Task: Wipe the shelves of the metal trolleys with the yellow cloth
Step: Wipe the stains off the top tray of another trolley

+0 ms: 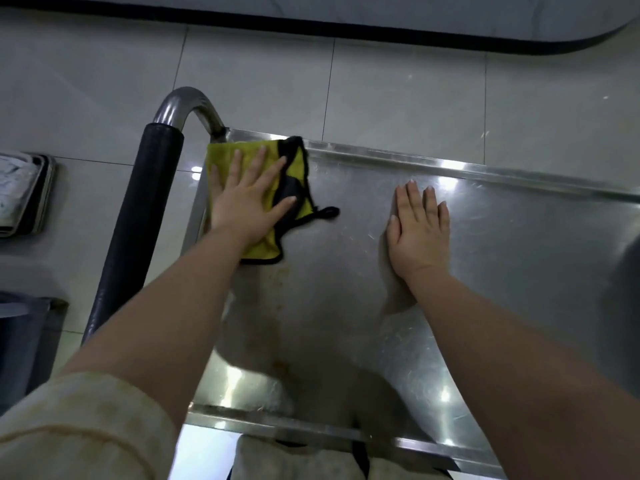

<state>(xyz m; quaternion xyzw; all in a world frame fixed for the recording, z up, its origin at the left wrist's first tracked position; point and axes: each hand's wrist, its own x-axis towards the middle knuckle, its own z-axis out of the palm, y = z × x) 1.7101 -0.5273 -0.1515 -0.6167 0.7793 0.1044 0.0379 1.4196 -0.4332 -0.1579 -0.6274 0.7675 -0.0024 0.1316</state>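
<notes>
Both arms reach forward, left hand [246, 199] and right hand [417, 230] flat, fingers [412, 195] straight.

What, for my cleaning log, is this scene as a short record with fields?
left hand: flat, fingers spread, pressing the cloth
right hand: flat on bare shelf, holding nothing
cloth: yellow, black-edged, at the shelf's far left corner by the handle
shelf: shiny steel; faint brownish marks nearer the person
handle: steel tube with black grip, at left
</notes>
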